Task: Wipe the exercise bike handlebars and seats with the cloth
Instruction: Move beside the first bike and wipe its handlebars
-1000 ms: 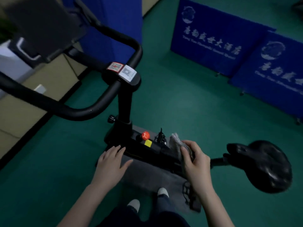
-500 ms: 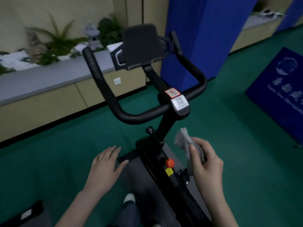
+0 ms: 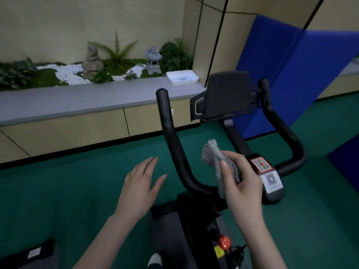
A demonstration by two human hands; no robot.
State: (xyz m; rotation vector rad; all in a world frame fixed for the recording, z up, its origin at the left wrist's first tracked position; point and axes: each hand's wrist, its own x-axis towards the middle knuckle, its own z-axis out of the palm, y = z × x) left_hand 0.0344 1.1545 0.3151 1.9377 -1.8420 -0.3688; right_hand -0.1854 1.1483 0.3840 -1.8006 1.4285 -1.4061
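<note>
We see the right hand [image 3: 240,183] curled round a grey cloth [image 3: 214,159] - thumb across the front, fingers behind - with the cloth's fuzzy end sticking up above the grip. It sits just inside the curve of the black handlebars [image 3: 173,140], between the left bar and the centre stem; we cannot tell whether the cloth touches the bar. The left hand [image 3: 141,183] is flat and empty, fingers straight and close together, palm down over the green floor [image 3: 58,191], just left of the left bar and apart from it. Ahead of the hands the dark console [image 3: 227,94] stands on the stem, and a red knob [image 3: 224,242] shows low on the frame. Beyond, a grey surface [image 3: 87,101] carries a white tray [image 3: 182,77] - plants and a stone lantern [image 3: 153,59] behind it.
</note>
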